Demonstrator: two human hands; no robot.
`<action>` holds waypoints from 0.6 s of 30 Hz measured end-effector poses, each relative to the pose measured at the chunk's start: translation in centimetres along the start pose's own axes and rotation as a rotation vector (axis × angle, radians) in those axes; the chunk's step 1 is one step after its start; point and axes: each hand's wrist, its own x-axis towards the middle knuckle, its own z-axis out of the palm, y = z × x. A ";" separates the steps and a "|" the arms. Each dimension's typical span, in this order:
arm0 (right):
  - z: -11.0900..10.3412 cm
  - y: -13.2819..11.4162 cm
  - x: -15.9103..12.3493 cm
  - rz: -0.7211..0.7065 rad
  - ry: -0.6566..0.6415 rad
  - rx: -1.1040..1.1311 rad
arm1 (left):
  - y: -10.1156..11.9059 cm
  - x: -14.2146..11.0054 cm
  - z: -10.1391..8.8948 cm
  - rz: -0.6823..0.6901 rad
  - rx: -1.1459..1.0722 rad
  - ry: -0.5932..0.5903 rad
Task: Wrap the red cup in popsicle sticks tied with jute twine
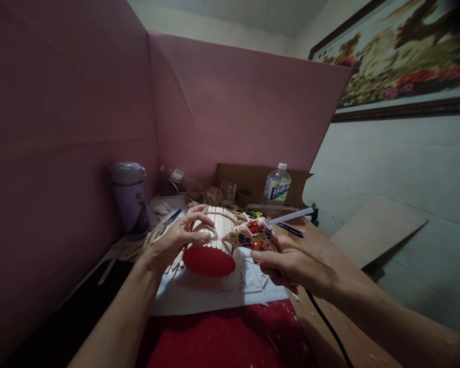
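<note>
A small barrel of pale craft sticks [223,225] lies on its side, its red round end [209,261] facing me. Twine runs around the far part of it, and a thin strand shows near my fingers. My left hand [187,230] is closed over the barrel's left and upper side, thumb and index finger close together by that strand. In my right hand [281,258] is a floral-patterned hot glue gun [252,233], its nozzle at the sticks near the barrel's right front. A red light glows on the gun, and a translucent glue stick [291,216] juts from its back.
Under the barrel lies white paper [222,301] on a red cloth [230,337]. Loose craft sticks [145,243] and a purple flask [130,199] stand left. Behind are a twine bundle [207,196] and a water bottle [277,186]. A black pen [290,229] lies right; the gun's cord [327,324] trails forward.
</note>
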 end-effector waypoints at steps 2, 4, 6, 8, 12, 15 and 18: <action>-0.2 0.5 0.0 -0.010 -0.002 -0.003 | -0.1 0.0 0.0 0.001 -0.017 -0.002; -0.3 0.5 0.0 -0.022 0.000 -0.017 | -0.1 0.0 0.1 -0.006 -0.042 -0.005; -0.2 0.0 -0.1 -0.028 -0.011 -0.048 | -0.1 0.0 0.1 -0.015 -0.054 -0.003; 0.1 -0.6 -0.2 -0.026 -0.024 -0.079 | -0.1 0.0 0.1 -0.018 -0.050 0.004; 0.4 -1.6 -0.3 -0.023 -0.022 -0.095 | -0.2 0.2 -0.1 -0.014 -0.024 0.006; 0.4 -1.8 -0.3 -0.019 -0.018 -0.101 | -0.3 0.2 -0.3 -0.009 -0.013 0.002; 0.4 -2.0 -0.4 -0.016 -0.033 -0.122 | -0.4 0.1 -0.3 -0.019 -0.027 -0.008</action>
